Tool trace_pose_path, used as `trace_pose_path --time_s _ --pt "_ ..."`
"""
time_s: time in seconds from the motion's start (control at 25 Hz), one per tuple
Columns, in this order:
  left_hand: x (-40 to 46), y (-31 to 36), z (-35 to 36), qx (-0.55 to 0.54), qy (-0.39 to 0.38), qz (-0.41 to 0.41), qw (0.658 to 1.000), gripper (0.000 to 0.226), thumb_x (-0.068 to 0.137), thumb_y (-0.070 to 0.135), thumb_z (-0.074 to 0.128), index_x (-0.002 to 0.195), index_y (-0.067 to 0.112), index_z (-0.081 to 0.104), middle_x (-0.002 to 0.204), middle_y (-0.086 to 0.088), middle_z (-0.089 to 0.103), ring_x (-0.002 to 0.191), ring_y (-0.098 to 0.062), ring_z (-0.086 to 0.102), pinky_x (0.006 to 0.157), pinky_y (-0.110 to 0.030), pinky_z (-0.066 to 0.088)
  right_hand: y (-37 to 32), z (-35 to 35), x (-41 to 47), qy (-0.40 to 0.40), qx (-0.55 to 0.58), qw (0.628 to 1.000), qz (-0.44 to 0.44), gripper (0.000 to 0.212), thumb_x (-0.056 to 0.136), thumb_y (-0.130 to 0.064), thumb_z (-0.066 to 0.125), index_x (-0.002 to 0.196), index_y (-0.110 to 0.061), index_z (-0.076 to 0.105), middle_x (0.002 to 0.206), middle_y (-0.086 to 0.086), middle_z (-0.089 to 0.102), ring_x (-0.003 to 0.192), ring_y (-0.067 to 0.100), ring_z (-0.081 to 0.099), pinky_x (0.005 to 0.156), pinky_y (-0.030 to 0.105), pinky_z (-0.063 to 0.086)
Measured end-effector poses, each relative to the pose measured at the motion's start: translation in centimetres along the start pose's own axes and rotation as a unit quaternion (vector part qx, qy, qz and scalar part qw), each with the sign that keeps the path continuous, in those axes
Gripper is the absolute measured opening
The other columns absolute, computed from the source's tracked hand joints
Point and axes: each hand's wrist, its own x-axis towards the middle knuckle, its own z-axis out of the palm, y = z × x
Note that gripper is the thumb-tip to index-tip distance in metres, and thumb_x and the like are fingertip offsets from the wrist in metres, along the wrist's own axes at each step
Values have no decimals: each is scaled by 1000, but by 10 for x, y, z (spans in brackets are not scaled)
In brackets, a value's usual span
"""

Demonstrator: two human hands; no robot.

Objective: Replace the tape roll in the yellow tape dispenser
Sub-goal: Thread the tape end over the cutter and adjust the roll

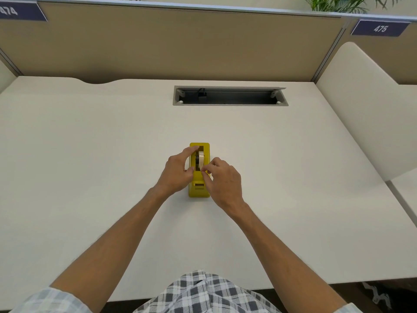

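The yellow tape dispenser (199,190) stands in the middle of the white desk (90,166), its cutter end toward me. A pale tape roll (200,159) sits upright in its slot. My left hand (178,172) holds the dispenser's left side, index finger over the far rim of the slot and thumb against the side wall. My right hand (222,179) is at the right side, thumb and forefinger pinched together at the near edge of the roll, apparently on the tape's loose end.
A grey open cable tray (230,96) is set into the desk behind the dispenser. A beige partition (169,41) closes the far edge. A white side divider (361,105) stands at the right.
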Motion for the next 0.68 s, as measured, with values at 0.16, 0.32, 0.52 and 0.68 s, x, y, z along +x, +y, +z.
trace_pose_path --time_s 0.16,0.32,0.52,0.68 --pt "1 1 2 3 10 -5 1000 59 84 2 58 138 24 48 131 -3 61 93 -20 63 75 -8 42 -3 -3 -3 -2 -15 1000 -22 17 94 -24 58 95 -15 73 87 3 63 72 25 58 64 42 50" --pt "5 0 2 12 -1 7 1000 56 84 0 58 135 22 51 140 3 54 126 -19 52 96 -20 37 -4 -8 -7 5 -24 999 -30 16 93 -22 60 93 -13 73 84 4 63 69 25 56 62 42 49" --pt "7 -3 2 14 -9 6 1000 57 85 0 58 137 22 50 145 2 49 135 -17 44 104 -23 35 -5 -12 -13 24 -21 999 -40 10 89 -17 65 87 -11 73 80 6 64 65 26 56 57 39 48" --pt "8 -3 1 14 -9 7 1000 58 85 0 58 138 21 49 146 0 49 136 -20 44 106 -26 35 -5 -13 -16 34 -15 998 -41 7 86 -14 68 83 -10 73 76 6 64 62 26 55 55 40 49"
